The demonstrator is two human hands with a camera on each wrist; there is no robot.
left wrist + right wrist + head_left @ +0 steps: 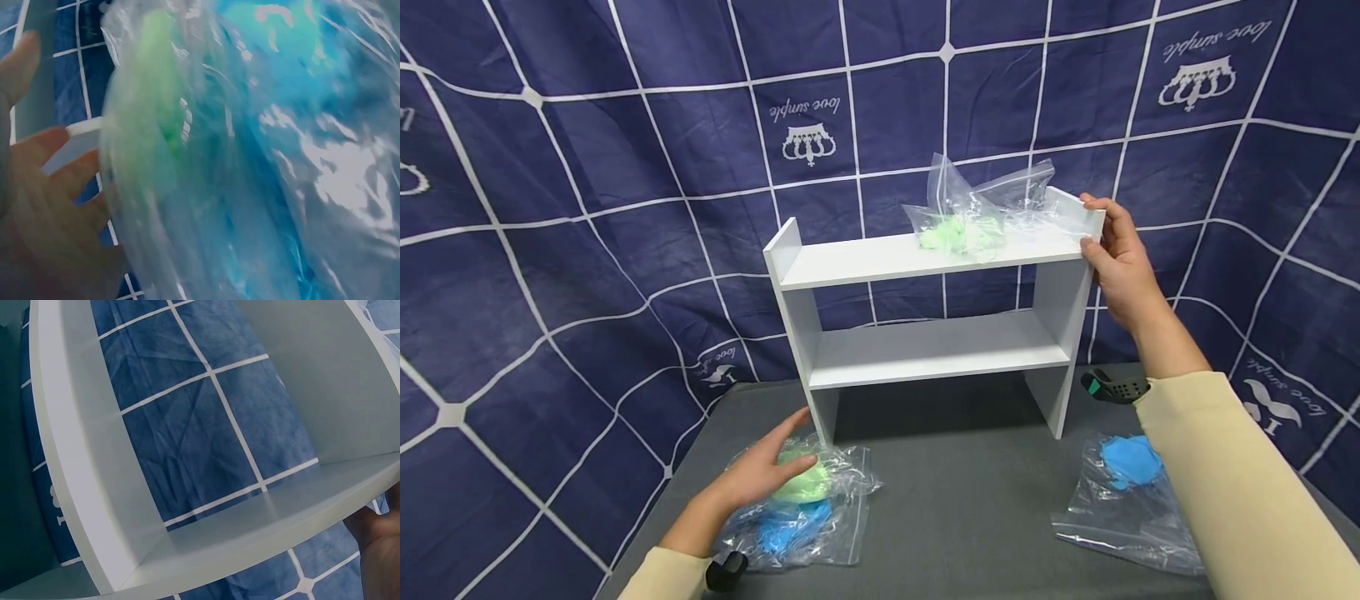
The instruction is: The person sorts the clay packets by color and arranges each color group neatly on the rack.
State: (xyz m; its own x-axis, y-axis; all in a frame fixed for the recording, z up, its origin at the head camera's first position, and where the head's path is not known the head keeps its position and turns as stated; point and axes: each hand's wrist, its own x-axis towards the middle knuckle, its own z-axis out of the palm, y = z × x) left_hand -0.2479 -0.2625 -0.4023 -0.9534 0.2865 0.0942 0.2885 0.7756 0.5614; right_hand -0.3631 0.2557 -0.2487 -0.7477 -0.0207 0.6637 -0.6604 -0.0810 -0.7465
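A white two-tier shelf (pixel 925 348) stands on the dark table. My right hand (pixel 1123 271) grips the top of its right side panel, thumb at the front and fingers round the outer side; the right wrist view catches part of that hand (pixel 381 544) at the panel's edge. Over the plastic bags at the table's left, my left hand (pixel 756 473) is held with fingers apart, near the shelf's left foot. Those clear bags hold a light green piece (pixel 808 482) and a blue piece (pixel 792 527). In the left wrist view, the bag (pixel 187 144) fills most of the picture.
On the shelf's top board lies a clear zip bag (pixel 958 229) with light green contents, beside more clear plastic. Another clear bag (pixel 1120 517) with a blue piece is at the table's right, partly behind my right sleeve. A blue checked cloth (pixel 700 150) hangs behind and at both sides.
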